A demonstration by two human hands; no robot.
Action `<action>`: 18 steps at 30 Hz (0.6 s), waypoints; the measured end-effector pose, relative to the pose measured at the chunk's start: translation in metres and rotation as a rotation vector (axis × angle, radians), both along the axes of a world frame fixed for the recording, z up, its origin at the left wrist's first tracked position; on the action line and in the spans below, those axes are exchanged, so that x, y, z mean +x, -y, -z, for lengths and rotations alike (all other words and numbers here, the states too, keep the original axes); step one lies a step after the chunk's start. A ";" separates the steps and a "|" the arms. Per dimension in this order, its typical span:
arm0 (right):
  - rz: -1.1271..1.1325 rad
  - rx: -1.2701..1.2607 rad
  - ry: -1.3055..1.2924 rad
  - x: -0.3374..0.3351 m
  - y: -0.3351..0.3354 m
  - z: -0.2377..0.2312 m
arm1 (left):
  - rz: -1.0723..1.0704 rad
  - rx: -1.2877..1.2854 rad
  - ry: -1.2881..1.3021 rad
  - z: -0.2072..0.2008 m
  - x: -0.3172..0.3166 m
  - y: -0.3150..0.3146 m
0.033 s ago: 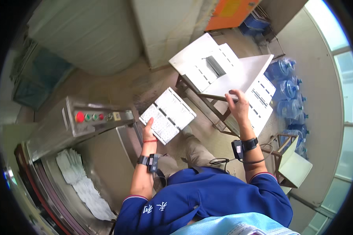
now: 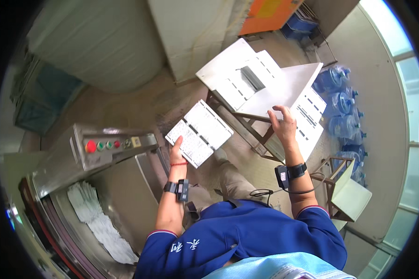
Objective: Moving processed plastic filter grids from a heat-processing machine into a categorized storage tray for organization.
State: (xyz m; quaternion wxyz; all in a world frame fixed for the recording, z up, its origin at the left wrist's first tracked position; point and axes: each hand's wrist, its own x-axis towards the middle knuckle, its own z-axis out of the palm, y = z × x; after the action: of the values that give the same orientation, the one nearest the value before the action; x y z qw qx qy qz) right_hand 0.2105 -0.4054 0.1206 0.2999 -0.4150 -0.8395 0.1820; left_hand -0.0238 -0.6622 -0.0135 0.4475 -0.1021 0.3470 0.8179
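Note:
My left hand (image 2: 176,151) grips the near left corner of a white printed sheet (image 2: 199,134), its thumb lying on top. Small dark print and a dark band across the middle cover the sheet, which may be a stack; its thickness is hard to tell. Raised off to the right, my right hand (image 2: 283,123) is empty, thumb and fingers apart. It is close to the near edge of a white table (image 2: 284,88). Past that hand lies one pile of printed white sheets (image 2: 307,121); another pile of sheets (image 2: 249,81) rests farther back, with a grey strip (image 2: 252,78) on it.
At left stands a metal machine (image 2: 114,153) with a red button and several smaller controls. Crumpled white cloth or paper (image 2: 100,221) lies in its lower tray. Blue water bottles (image 2: 342,102) line the right wall, near a small stool (image 2: 349,195).
The surroundings sit slightly shifted in the picture. Both hands keep nearly the same pose, and the sheet stays in my left hand.

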 end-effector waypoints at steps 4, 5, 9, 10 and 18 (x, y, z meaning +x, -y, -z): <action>-0.036 0.176 0.136 0.007 -0.074 0.032 | -0.005 -0.045 -0.026 0.033 -0.004 -0.159; -0.056 0.166 0.120 0.005 -0.080 0.032 | -0.005 -0.042 0.005 0.038 -0.002 -0.193; -0.068 0.057 0.186 0.002 -0.107 0.037 | -0.052 -0.119 -0.071 0.089 -0.002 -0.302; -0.078 0.035 0.214 0.001 -0.114 0.038 | -0.043 -0.152 -0.082 0.103 0.000 -0.322; -0.057 0.018 0.216 -0.009 -0.149 0.052 | -0.033 -0.326 -0.215 0.172 0.011 -0.414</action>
State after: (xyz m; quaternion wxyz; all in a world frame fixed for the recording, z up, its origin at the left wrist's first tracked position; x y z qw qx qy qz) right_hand 0.2018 -0.2560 0.0686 0.2058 -0.4056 -0.8799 0.1372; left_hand -0.0127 -0.2486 -0.1855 0.3718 -0.0912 0.5188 0.7643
